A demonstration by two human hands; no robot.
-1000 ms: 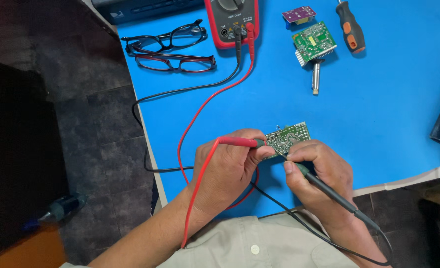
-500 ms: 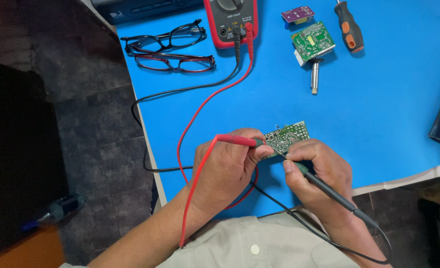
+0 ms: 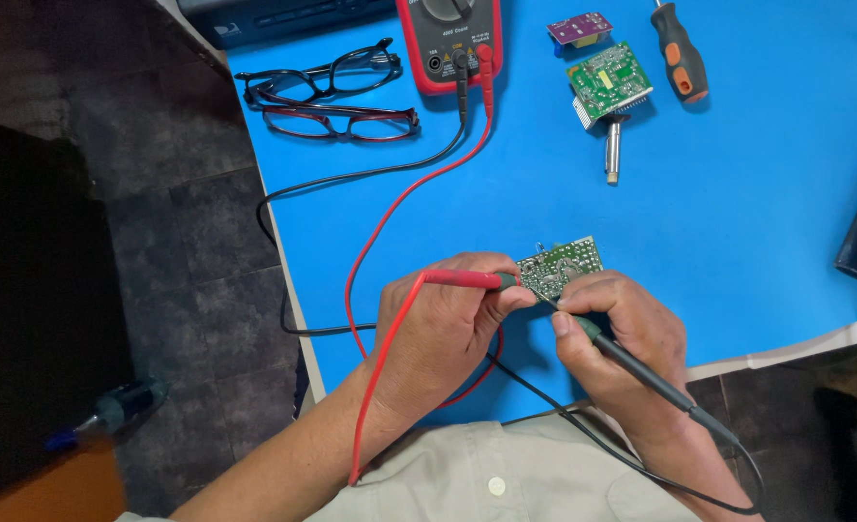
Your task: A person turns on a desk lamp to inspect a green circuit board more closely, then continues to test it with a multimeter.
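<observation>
Head view: the left hand (image 3: 438, 333) pinches a red probe (image 3: 462, 279) between thumb and fingers, its tip laid on a small green circuit board (image 3: 562, 267) held just above the blue table (image 3: 757, 222). The right hand (image 3: 622, 338) grips a black probe (image 3: 631, 362) like a pen, its tip also on the board. Red and black leads run up to a red multimeter (image 3: 448, 43). Two pairs of glasses (image 3: 332, 92), a second green board (image 3: 609, 82) and an orange-and-black screwdriver (image 3: 678, 53) lie well apart
</observation>
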